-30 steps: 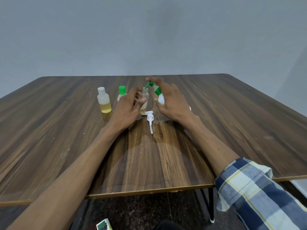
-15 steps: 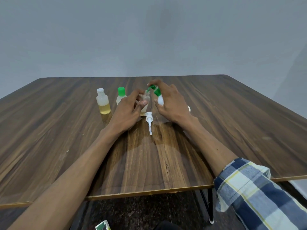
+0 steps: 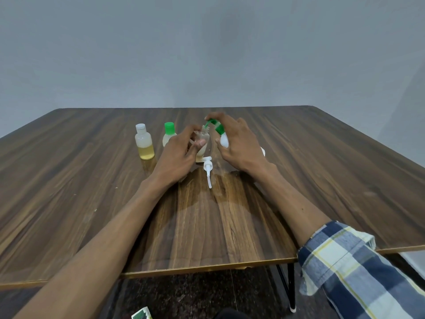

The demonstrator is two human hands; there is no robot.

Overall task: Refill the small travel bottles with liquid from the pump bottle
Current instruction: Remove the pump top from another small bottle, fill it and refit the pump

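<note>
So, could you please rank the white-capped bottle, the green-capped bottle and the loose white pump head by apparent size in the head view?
1. white-capped bottle, largest.
2. loose white pump head, long but thin.
3. green-capped bottle, unsure: the left hand hides its lower part, so it may match the first.

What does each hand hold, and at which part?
Left hand: small clear bottle, by its body. Right hand: white bottle with green nozzle, around its body.

On the surface [image 3: 322, 180], two capped bottles [image 3: 144, 143] stand at the left. Right of them the left hand [image 3: 177, 157] holds an open bottle [image 3: 202, 143]; the pump bottle [image 3: 222, 134] tilts from the right, and a loose pump head [image 3: 208, 168] lies just nearer.
</note>
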